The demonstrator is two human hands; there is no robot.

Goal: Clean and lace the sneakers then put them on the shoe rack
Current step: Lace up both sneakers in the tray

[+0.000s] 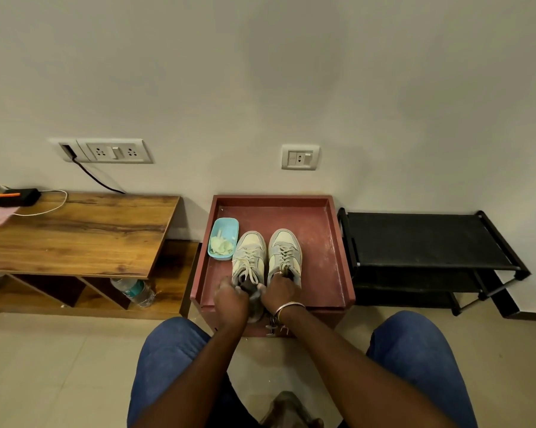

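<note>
Two pale laced sneakers stand side by side, toes toward the wall, on a maroon tray-topped stand (pixel 328 242). My left hand (pixel 231 301) grips the heel end of the left sneaker (pixel 249 251). My right hand (pixel 280 291), with a metal bangle at the wrist, grips the collar of the right sneaker (pixel 285 248). Both heels are hidden under my hands. A light blue tub (pixel 226 230) holding a pale green cloth sits left of the sneakers. The black shoe rack (pixel 424 239) stands to the right of the stand.
A low wooden table (pixel 75 236) sits at the left with a charger and cable on it and a plastic bottle (pixel 135 291) underneath. Wall sockets are above. My knees in blue jeans frame the tiled floor in front of the stand.
</note>
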